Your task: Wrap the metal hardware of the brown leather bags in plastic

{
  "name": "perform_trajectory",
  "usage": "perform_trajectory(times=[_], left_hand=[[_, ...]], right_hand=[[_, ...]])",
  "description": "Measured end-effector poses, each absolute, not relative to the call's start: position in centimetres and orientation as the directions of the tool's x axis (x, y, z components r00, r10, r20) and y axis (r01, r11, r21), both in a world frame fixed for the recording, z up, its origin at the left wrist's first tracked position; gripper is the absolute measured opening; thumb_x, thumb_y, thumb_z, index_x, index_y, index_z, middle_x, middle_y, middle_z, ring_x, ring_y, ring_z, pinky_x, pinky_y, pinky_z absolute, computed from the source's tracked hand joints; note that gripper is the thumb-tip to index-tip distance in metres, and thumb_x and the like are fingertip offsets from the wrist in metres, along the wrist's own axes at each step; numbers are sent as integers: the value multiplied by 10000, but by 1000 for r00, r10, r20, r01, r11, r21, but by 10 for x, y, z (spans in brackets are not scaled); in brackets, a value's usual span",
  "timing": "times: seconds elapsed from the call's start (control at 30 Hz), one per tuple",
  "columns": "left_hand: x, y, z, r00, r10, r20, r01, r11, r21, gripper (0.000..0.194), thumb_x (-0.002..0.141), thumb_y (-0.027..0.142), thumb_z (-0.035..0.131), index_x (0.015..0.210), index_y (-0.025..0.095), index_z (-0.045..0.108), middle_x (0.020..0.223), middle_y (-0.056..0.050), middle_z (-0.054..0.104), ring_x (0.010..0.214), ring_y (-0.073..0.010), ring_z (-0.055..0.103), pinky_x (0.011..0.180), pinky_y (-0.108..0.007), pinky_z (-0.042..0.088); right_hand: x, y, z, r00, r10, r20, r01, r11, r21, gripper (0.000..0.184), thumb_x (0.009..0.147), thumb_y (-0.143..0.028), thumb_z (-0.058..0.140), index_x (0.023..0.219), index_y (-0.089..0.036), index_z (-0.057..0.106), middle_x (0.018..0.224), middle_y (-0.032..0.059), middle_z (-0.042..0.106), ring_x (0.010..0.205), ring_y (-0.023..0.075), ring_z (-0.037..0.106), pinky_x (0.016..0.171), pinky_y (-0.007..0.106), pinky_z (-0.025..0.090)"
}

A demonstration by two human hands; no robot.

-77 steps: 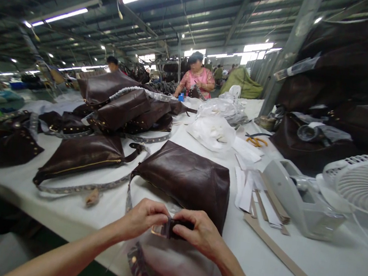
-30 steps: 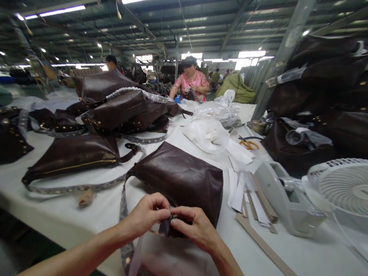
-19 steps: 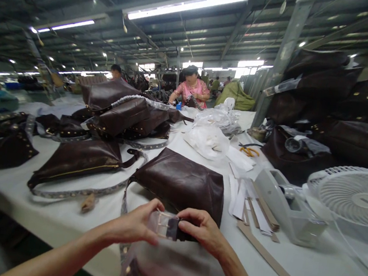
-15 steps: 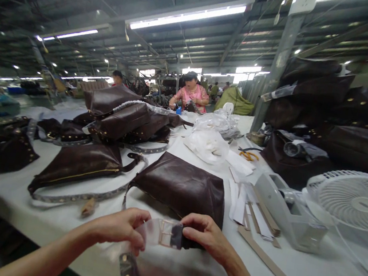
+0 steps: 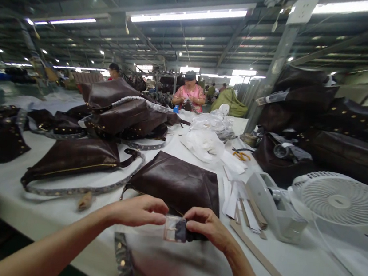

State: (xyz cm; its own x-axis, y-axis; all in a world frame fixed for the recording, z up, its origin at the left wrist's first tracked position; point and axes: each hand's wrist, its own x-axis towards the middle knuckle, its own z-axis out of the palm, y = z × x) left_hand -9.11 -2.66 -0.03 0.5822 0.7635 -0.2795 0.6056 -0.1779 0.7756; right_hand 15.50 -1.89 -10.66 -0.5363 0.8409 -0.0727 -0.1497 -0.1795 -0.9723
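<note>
My left hand and my right hand meet near the table's front edge over a gold buckle on a dark strap end. The left fingers pinch clear plastic film around the buckle. The right fingers grip the dark strap end beside it. A dark brown leather bag lies flat just behind my hands. Its studded strap hangs down below them under a sheet of clear plastic.
More brown bags and a heap of them lie left and behind on the white table. A tape dispenser, white fan, paper strips and yellow scissors sit right. A person in pink works far back.
The buckle came out from between my closed fingers and now shows between both hands, wrapped in clear film. My left hand slid away and came back to it. The view tilted up slightly.
</note>
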Motion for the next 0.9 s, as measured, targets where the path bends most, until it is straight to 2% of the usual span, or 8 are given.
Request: perform_trajectory(times=[0.17,0.37,0.47,0.5,0.57,0.67,0.73,0.9], left_hand=[[-73,-9,-27,592,678,-436,507,108,855,118,628,270,684,705,183,665,626,39,613,596,-131,532,568,-221,385],[-65,-13,-42,582,636,-507,487,226,844,176,572,224,687,725,155,633,640,22,630,581,-132,579,577,-246,459],[-64,-14,-46,539,659,-525,483,269,833,179,558,224,685,705,148,615,616,11,632,569,-153,604,553,-258,478],[-65,-14,-46,535,661,-527,474,282,834,196,554,236,702,704,145,612,614,6,636,566,-154,606,546,-254,477],[-68,-13,-46,549,643,-534,444,317,838,258,550,279,749,719,135,618,626,-11,655,566,-154,611,541,-248,475],[-70,-13,-44,574,616,-539,393,370,842,321,558,321,789,760,125,634,661,-36,688,562,-148,614,553,-253,487],[-70,-14,-43,575,611,-545,372,398,839,324,570,320,797,776,124,641,668,-40,697,555,-144,614,566,-260,497],[-68,-17,-46,545,621,-563,349,443,826,322,563,327,815,741,122,640,637,-44,691,532,-153,610,545,-267,496]], right_hand=[[154,-19,-108,-551,832,-66,-133,-165,-977,325,622,-375,834,783,-129,695,659,-7,661,571,102,585,581,234,457],[149,-16,-112,-553,833,-24,-96,-93,-991,306,667,-380,792,809,-130,689,685,-9,659,610,110,592,619,240,466],[152,-19,-107,-521,851,74,75,132,-988,254,760,-373,713,871,-146,694,771,14,685,699,150,630,677,271,496],[155,-23,-104,-510,849,135,184,262,-947,258,774,-361,706,931,-156,696,833,28,695,758,172,643,717,290,504],[162,-32,-98,-509,821,257,424,499,-756,411,744,-356,753,1103,-175,664,968,65,695,877,223,645,798,345,509],[170,-47,-99,-531,759,377,621,651,-436,742,665,-392,828,1307,-165,535,1107,122,664,966,281,619,840,419,507],[169,-52,-108,-517,702,490,646,695,-314,684,715,-361,800,1302,-142,526,1097,132,670,942,270,620,819,418,510],[160,-50,-138,-427,453,783,650,756,-83,311,883,-242,632,1176,-144,598,1010,129,687,878,222,623,752,368,490]])
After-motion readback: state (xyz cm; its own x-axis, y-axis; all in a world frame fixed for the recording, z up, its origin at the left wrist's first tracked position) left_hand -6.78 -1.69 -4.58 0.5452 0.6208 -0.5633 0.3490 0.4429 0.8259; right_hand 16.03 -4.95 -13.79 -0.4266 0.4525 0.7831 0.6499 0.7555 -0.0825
